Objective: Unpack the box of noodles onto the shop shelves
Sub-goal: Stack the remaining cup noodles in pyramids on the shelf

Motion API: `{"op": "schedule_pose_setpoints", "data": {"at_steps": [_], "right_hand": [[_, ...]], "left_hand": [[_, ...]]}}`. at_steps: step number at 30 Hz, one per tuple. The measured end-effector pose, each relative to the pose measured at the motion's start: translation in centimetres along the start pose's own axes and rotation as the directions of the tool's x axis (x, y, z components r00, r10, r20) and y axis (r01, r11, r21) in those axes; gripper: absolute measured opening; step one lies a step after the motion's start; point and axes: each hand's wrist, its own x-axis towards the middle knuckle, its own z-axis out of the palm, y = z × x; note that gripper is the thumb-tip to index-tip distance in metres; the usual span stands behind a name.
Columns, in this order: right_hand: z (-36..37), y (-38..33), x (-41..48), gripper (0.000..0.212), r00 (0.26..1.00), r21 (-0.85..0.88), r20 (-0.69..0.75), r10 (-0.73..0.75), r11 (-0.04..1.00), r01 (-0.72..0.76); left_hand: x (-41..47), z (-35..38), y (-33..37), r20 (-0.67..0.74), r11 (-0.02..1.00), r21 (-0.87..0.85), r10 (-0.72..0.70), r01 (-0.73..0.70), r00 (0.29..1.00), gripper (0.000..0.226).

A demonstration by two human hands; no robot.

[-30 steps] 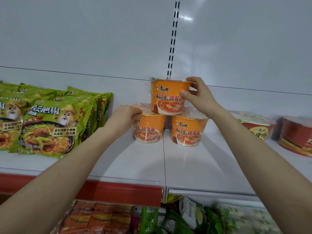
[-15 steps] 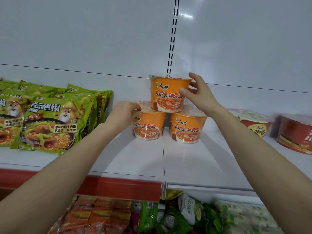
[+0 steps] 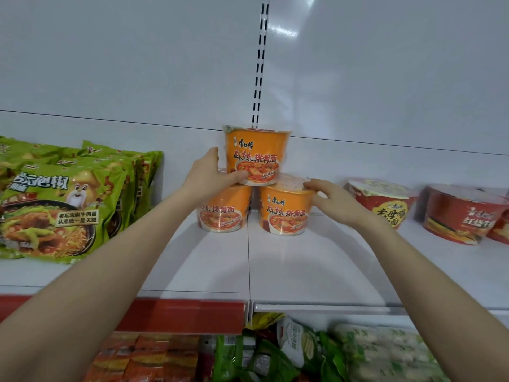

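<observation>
— Hands have swapped cups: the left hand (image 3: 208,176) now clasps the top cup (image 3: 257,158), thumb at its base. The right hand (image 3: 334,201) rests loosely open on the lower right cup (image 3: 286,213).
— Progress?
— Three stacked mid-shelf (image 3: 289,266), near the back edge; what remains, I can't tell.

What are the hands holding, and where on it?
The left hand grips the top orange cup low on its left side. The right hand only touches the rim of the lower right cup.
</observation>
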Motion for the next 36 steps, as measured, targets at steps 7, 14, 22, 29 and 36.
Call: {"op": "schedule_pose_setpoints", "data": {"at_steps": [7, 14, 22, 29, 36], "right_hand": [[0.1, 0.8, 0.0, 0.040, 0.998, -0.033, -0.032, -0.059, 0.998, 0.058], [0.6, 0.9, 0.1, 0.037, 0.996, 0.021, -0.074, -0.049, 0.999, 0.050], [0.7, 1.1, 0.0, 0.036, 0.997, 0.084, -0.073, -0.027, 0.996, 0.034], [0.5, 1.4, 0.2, 0.036, 0.997, 0.090, -0.071, -0.029, 0.995, 0.036], [0.7, 1.5, 0.3, 0.035, 0.996, 0.074, -0.081, -0.027, 0.997, 0.033]], "left_hand": [[0.5, 0.7, -0.3, 0.035, 0.999, 0.032, 0.024, -0.025, 0.999, 0.073], [0.7, 1.0, -0.3, 0.028, 1.000, 0.013, 0.014, -0.014, 1.000, 0.073], [0.7, 1.1, -0.3, 0.026, 1.000, 0.001, -0.001, 0.001, 1.000, 0.071], [0.7, 0.8, -0.3, 0.032, 1.000, -0.018, 0.014, -0.014, 0.999, 0.072], [0.8, 0.9, -0.3, 0.037, 1.000, 0.007, 0.007, -0.007, 0.999, 0.072]]}}
